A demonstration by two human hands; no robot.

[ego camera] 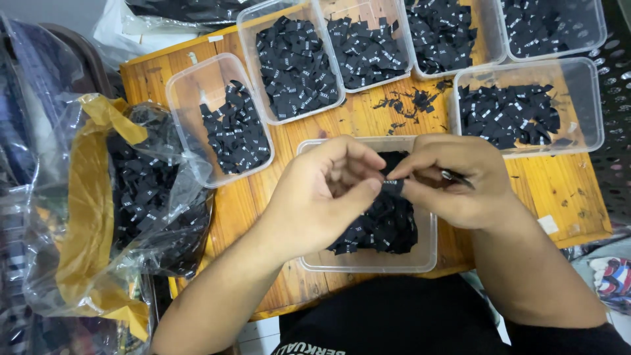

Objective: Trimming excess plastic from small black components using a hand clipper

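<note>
My left hand (320, 194) and my right hand (460, 181) meet over a clear plastic tub (368, 263) of small black fabric labels at the near edge of the wooden table (559, 190). Both hands pinch one black label (392, 187) between thumb and fingertips. A thin dark metal tool (457, 177), possibly small snips, lies tucked in my right hand. The hands hide much of the tub's far half.
Several more clear tubs of black labels stand around: one at the left (197, 85), three along the back (253, 39), one at the right (585, 125). Loose labels (407, 102) lie between them. A clear bag with yellow lining (85, 197), full of labels, sits at the left.
</note>
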